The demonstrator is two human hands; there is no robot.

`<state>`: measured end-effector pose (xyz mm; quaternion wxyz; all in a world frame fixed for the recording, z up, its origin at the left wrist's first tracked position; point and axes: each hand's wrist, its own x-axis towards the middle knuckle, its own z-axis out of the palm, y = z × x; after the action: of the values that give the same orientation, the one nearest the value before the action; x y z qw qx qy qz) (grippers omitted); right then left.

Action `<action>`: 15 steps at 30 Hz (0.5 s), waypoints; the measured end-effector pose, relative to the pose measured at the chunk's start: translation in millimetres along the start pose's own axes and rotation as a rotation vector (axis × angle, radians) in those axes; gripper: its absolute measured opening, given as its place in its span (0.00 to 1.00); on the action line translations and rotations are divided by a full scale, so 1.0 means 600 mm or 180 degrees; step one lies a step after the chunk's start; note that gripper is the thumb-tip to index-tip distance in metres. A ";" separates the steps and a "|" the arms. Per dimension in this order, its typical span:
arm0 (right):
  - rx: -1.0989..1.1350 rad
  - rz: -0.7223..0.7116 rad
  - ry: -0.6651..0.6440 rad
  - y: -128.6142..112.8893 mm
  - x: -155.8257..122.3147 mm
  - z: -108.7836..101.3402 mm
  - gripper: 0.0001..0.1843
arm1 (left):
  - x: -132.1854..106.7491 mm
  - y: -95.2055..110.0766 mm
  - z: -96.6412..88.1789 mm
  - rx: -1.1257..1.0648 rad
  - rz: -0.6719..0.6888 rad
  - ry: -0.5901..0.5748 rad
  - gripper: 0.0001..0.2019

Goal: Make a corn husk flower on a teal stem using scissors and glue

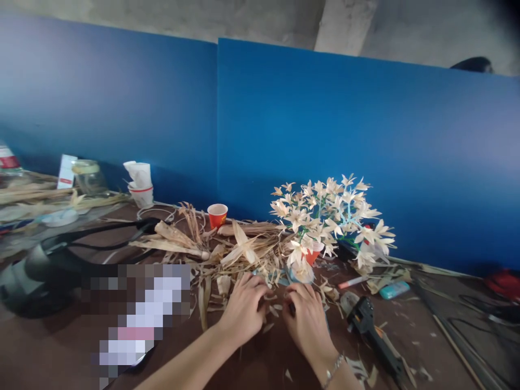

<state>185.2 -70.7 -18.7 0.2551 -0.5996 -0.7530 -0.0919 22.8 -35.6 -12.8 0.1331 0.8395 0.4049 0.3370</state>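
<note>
My left hand [242,306] and my right hand [307,319] rest close together on the brown table [52,352], fingers curled over scraps of dried husk [271,310]. What the fingertips pinch is too small to name. Just beyond them lies a pile of dried corn husks [227,246]. A bouquet of pale husk flowers [329,214] on light stems stands in a red cup [312,254] right behind my right hand. A bracelet [333,368] circles my right wrist.
A black glue gun [371,330] lies right of my right hand, with a pen [352,282] and a teal lighter [394,290] beyond. A red paper cup [217,215], stacked white cups [141,187], a jar [87,176] and black cables [101,238] sit left. Blue panels [325,135] back the table.
</note>
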 end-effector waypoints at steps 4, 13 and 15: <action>0.0009 -0.0047 -0.0105 -0.001 -0.005 0.002 0.08 | 0.002 -0.005 0.001 -0.0050 0.0028 0.0057 0.08; -0.0116 -0.0154 0.0240 -0.003 -0.008 0.004 0.07 | 0.001 0.002 -0.003 -0.0064 -0.0050 0.0094 0.05; -0.0012 -0.0206 0.0250 -0.008 -0.003 -0.005 0.06 | 0.003 0.006 -0.003 -0.0152 -0.0099 0.0072 0.03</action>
<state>181.8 -74.9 -16.2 0.2802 -0.5713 -0.7612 -0.1250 24.3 -36.6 -9.0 0.1537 0.8258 0.4111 0.3540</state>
